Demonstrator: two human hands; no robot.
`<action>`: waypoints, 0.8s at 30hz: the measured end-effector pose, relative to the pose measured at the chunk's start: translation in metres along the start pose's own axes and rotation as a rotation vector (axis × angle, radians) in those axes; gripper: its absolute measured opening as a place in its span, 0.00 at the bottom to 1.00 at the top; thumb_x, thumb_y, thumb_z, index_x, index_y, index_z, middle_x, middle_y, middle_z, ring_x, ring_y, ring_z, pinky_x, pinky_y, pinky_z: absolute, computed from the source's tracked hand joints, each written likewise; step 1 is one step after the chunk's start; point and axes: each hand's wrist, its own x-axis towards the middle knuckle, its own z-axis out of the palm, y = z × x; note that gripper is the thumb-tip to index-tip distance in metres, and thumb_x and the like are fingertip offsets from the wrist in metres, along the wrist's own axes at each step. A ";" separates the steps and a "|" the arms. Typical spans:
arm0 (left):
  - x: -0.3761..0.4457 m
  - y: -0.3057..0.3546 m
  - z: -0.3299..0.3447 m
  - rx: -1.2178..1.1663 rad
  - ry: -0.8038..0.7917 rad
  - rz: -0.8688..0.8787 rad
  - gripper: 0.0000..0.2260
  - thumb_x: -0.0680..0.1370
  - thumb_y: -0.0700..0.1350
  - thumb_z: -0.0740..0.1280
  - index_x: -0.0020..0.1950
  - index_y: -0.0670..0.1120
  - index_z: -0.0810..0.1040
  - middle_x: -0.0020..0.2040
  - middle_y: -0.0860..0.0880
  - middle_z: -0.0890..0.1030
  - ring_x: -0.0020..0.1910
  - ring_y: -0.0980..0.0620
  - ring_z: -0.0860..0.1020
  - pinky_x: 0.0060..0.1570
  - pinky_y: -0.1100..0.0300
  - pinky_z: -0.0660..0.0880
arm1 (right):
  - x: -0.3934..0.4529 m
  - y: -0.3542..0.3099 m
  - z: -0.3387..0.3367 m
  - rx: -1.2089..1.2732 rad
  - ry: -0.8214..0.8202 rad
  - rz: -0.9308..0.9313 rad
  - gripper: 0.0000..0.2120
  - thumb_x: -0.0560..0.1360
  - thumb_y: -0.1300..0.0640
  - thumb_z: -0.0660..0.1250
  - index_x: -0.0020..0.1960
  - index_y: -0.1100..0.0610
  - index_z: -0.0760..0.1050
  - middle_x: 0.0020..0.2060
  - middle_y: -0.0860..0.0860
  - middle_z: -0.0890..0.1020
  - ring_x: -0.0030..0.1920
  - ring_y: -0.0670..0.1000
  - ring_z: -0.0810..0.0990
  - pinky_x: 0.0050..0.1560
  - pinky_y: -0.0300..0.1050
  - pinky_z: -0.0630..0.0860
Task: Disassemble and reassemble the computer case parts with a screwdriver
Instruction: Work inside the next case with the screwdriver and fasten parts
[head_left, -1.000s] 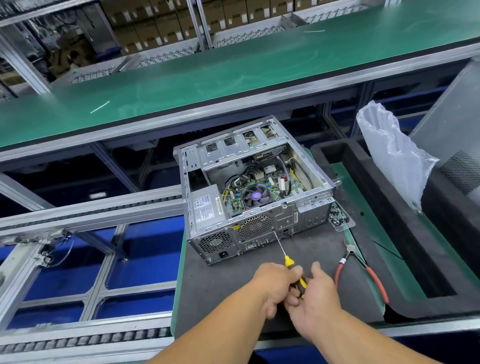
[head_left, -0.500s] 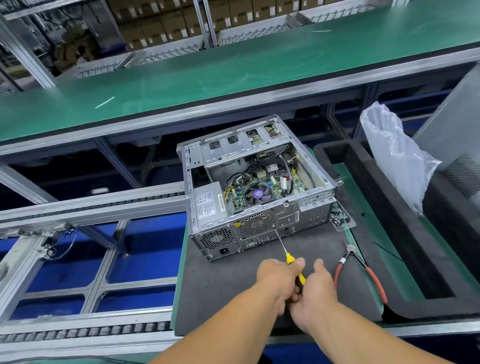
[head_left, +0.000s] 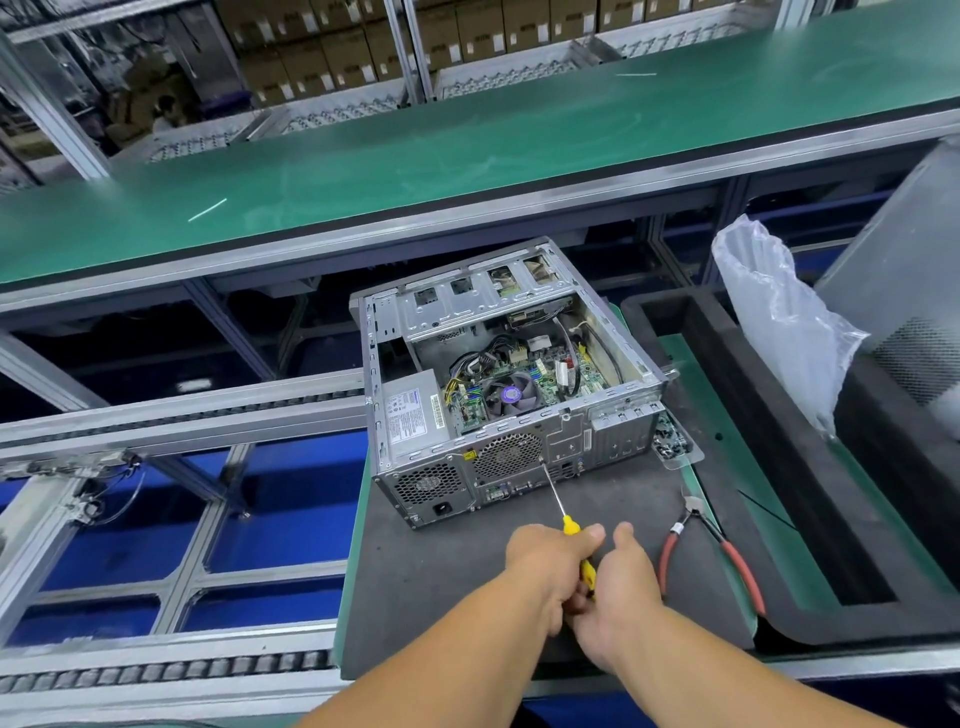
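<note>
An open grey computer case lies on a dark foam mat, its rear panel facing me and its motherboard, fan and power supply showing. A yellow-handled screwdriver points up and left, with its tip against the rear panel beside the round fan grille. My left hand grips the front of the handle. Just right of it, my right hand grips the handle's rear end. Most of the handle is hidden by the two hands.
Red-handled pliers lie on the mat right of my hands. A small clear tray of screws sits by the case's right corner. A black foam frame and a plastic bag stand at right. A green conveyor belt runs behind.
Both hands have stayed on the screwdriver handle, shifting only slightly as the view drifted. The tip stays on the rear panel.
</note>
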 end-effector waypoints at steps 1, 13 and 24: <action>-0.001 0.000 -0.001 -0.006 -0.036 0.002 0.14 0.74 0.53 0.76 0.40 0.46 0.76 0.27 0.47 0.74 0.20 0.51 0.67 0.23 0.63 0.65 | 0.001 -0.001 0.000 0.002 0.005 -0.010 0.34 0.81 0.32 0.56 0.46 0.64 0.78 0.26 0.55 0.77 0.26 0.52 0.66 0.31 0.44 0.66; -0.007 0.006 -0.007 -0.056 -0.102 -0.039 0.13 0.77 0.53 0.74 0.41 0.45 0.78 0.28 0.47 0.77 0.21 0.51 0.66 0.23 0.64 0.64 | 0.001 -0.004 0.002 0.006 -0.032 0.005 0.34 0.83 0.33 0.54 0.47 0.64 0.78 0.24 0.55 0.77 0.25 0.51 0.65 0.29 0.43 0.62; -0.013 0.017 -0.007 -0.018 -0.152 -0.079 0.15 0.78 0.57 0.72 0.44 0.45 0.78 0.30 0.48 0.80 0.22 0.52 0.69 0.23 0.64 0.65 | 0.003 -0.007 0.003 0.053 -0.021 0.005 0.31 0.84 0.35 0.54 0.44 0.62 0.77 0.24 0.55 0.71 0.21 0.50 0.61 0.25 0.41 0.59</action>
